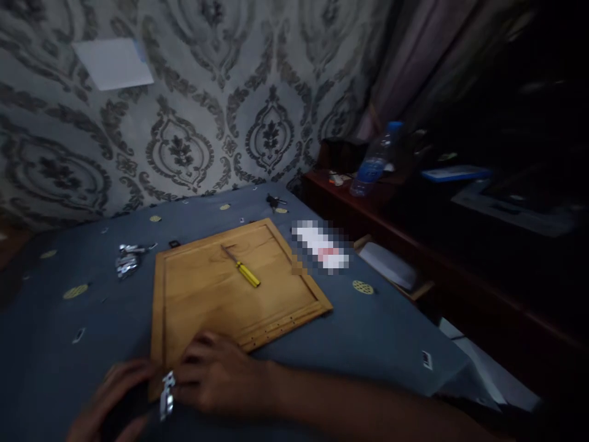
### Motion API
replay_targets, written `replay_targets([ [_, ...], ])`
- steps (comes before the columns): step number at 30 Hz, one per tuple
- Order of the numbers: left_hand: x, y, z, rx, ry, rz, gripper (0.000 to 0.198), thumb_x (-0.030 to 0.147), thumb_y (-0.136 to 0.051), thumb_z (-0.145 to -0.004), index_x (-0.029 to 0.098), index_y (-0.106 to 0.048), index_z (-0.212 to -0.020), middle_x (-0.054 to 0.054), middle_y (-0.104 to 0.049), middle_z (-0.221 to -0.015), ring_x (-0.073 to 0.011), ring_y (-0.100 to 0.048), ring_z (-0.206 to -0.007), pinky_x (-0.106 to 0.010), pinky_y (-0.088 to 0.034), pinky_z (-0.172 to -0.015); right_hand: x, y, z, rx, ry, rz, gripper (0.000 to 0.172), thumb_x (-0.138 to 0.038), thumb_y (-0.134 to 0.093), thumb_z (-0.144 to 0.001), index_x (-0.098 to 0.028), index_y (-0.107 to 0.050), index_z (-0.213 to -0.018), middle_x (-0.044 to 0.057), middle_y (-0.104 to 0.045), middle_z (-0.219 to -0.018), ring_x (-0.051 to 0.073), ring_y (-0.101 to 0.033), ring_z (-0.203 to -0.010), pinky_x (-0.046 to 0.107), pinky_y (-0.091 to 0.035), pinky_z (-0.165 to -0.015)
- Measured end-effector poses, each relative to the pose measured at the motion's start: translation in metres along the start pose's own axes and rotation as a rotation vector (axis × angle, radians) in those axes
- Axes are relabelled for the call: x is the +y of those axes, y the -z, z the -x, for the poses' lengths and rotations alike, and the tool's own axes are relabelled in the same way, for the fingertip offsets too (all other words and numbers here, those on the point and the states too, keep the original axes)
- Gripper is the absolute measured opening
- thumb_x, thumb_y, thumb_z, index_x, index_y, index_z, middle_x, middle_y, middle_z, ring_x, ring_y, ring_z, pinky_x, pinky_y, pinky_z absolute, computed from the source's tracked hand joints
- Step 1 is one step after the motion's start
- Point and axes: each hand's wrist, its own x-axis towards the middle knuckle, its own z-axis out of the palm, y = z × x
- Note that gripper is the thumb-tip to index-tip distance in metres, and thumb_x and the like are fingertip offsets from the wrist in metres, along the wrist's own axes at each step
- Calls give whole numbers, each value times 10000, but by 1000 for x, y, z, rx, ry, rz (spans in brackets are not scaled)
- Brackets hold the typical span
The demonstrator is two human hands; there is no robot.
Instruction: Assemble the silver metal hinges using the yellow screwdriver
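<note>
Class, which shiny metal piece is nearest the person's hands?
The metal piece between the hands, at the wooden panel; the other pieces lie farther off on the cloth.

No lettering can be read; the blue label point(369, 172) on the bottle point(380, 147) is blurred, the white item point(315, 241) pixelated.

Bare left hand point(96, 402), blurred in dim light, and bare right hand point(221, 374) with long bare forearm point(359, 399).

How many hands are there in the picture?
2. The left hand is by the near left corner of the wooden board, partly out of frame; the right hand is at the board's near edge, beside a shiny metal piece.
</note>
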Motion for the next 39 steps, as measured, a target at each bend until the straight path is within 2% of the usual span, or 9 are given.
replay_targets([
  [5, 21, 31, -38, 223, 390, 173, 368, 584, -774, -803, 230, -806, -900, -44, -785, -875, -227, -747, -851, -275, -602, -765, -3, -2, 3, 91, -10, -112, 126, -275, -648, -1044, -170, -707, -1080, 16, -774, -991, 183, -603, -989, 373, -449, -932],
  [8, 13, 50, -68, 430, 458, 343, 408, 551, -808, -731, 184, -763, -903, -39, -732, -810, -179, -687, -752, -246, -559, -695, 0, -8, 0, 227, -19, -189, 210, -267, -519, -1097, -170, -700, -1049, 30, -769, -943, 183, -603, -924, 373, -462, -906],
  [11, -7, 63, -89, 477, 462, 327, 463, 568, -782, -689, 174, -731, -927, -38, -705, -811, -168, -655, -710, -246, -531, -639, 0, -12, -3, 356, 9, -227, 321, -247, -411, -1122, -164, -699, -1008, 37, -757, -888, 186, -610, -881, 365, -470, -854],
  [15, -37, 63, -106, 443, 450, 290, 417, 525, -755, -674, 176, -711, -899, -43, -691, -818, -182, -652, -713, -254, -500, -612, -2, -9, -3, 342, 19, -224, 216, -193, -513, -1087, -170, -717, -1023, 40, -775, -930, 183, -638, -902, 357, -498, -852],
  [21, -67, 50, -118, 395, 386, 116, 149, 304, -668, -762, 182, -692, -845, -9, -659, -748, -170, -616, -700, -258, -479, -660, -1, -8, -1, 283, 0, -225, 110, -162, -622, -1033, -194, -722, -1065, 12, -788, -957, 167, -649, -911, 348, -525, -884],
  [25, -64, 49, -110, 329, 290, -25, 133, 231, -626, -834, 185, -733, -898, -34, -731, -894, -188, -659, -830, -273, -504, -757, 0, -12, 0, 310, 24, -239, 142, -174, -578, -1052, -184, -719, -1053, 33, -790, -958, 179, -652, -902, 355, -528, -846],
  [32, -52, 43, -96, 157, 165, -227, 171, 274, -670, -906, 200, -767, -1025, -38, -737, -911, -188, -656, -796, -282, -525, -758, 1, -8, -2, 303, 33, -223, 143, -158, -595, -1040, -177, -737, -1030, 41, -797, -947, 184, -657, -906, 352, -530, -837],
  [36, -49, 39, -96, 101, 148, -340, 121, 229, -652, -921, 211, -765, -958, -58, -738, -959, -238, -669, -954, -349, -526, -912, 1, -5, -2, 300, 49, -197, 171, -164, -580, -1050, -161, -748, -1020, 55, -798, -952, 194, -655, -904, 360, -522, -857],
  [39, -48, 40, -96, 63, 159, -409, 145, 204, -618, -937, 203, -763, -935, -72, -734, -979, -257, -662, -996, -369, -512, -941, 1, -6, -1, 271, 46, -188, 196, -178, -563, -1061, -168, -758, -1048, 61, -802, -979, 204, -650, -939, 365, -519, -869],
])
